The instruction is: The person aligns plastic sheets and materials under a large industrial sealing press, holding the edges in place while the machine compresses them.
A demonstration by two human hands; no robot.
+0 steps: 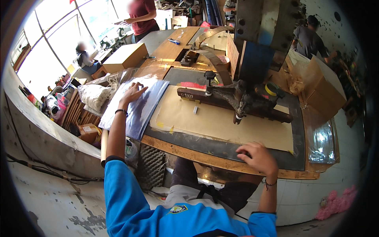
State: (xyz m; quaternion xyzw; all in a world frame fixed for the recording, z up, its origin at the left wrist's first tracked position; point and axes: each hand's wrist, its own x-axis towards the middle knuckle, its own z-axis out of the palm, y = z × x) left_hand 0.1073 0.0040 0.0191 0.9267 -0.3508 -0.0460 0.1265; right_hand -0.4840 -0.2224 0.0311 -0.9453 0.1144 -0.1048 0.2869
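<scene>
My left hand [134, 94] rests with fingers spread on a stack of clear, bluish plastic sheets [152, 104] at the table's left side. Loosely bent, my right hand [258, 158] hovers by the front edge of the dark mat [213, 147], thumb apart from the fingers and nothing visible in it. Between the hands lies a tan board [221, 126] with bits of yellow tape at its edges. A small pale metal block [195, 110] sits on the board. Above it extends the dark metal arm and bar of a press machine [237, 100], with a black knob [209, 75].
A cardboard box [125, 57] stands beyond the sheets, and a taller carton [321, 89] is at the right. Shiny plastic packs [321, 144] lie at the right corner. A blue cutter [173, 41] is on the far tabletop. Several other people are in the background.
</scene>
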